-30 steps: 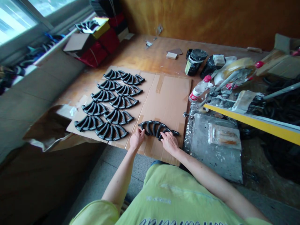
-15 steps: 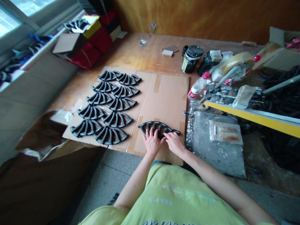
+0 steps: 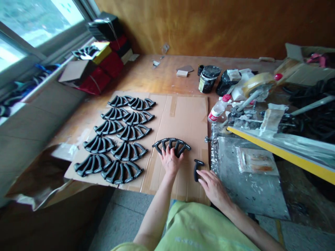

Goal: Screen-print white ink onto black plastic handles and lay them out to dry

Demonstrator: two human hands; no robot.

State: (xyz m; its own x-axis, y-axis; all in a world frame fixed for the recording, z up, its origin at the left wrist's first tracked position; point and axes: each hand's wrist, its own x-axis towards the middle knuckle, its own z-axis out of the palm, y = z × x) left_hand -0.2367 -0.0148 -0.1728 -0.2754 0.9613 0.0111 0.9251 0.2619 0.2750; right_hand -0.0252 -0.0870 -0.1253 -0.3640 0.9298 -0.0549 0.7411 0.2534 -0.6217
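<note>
One T-shaped handle (image 3: pixel 196 170) lies near the cardboard's (image 3: pixel 188 116) right edge by the open right hand (image 3: pixel 215 188), the left hand (image 3: pixel 171 162) spread on arched handles (image 3: pixel 171 140).

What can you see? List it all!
Table: 1, brown, middle
Cardboard sheet: 1, brown, on table
Fan shapes: 11, black, on cardboard, ten left, one front
Loose piece: 1, black, cardboard's front right
Bottle: 1, clear, red cap, right
Large tubs: 2, black, back right
Grey board: 1, grey, right
Long frame: 1, yellow edge, right
Open box: 1, brown, far right
Other clutter: uncountable, dark, right
Stacked boxes: several, red, black, yellow, left
Window: 1, grey frame, upper left
Shirt: 1, green, bottom
Left hand: 1, bare, on front fan
Right hand: 1, bare, by loose piece
</note>
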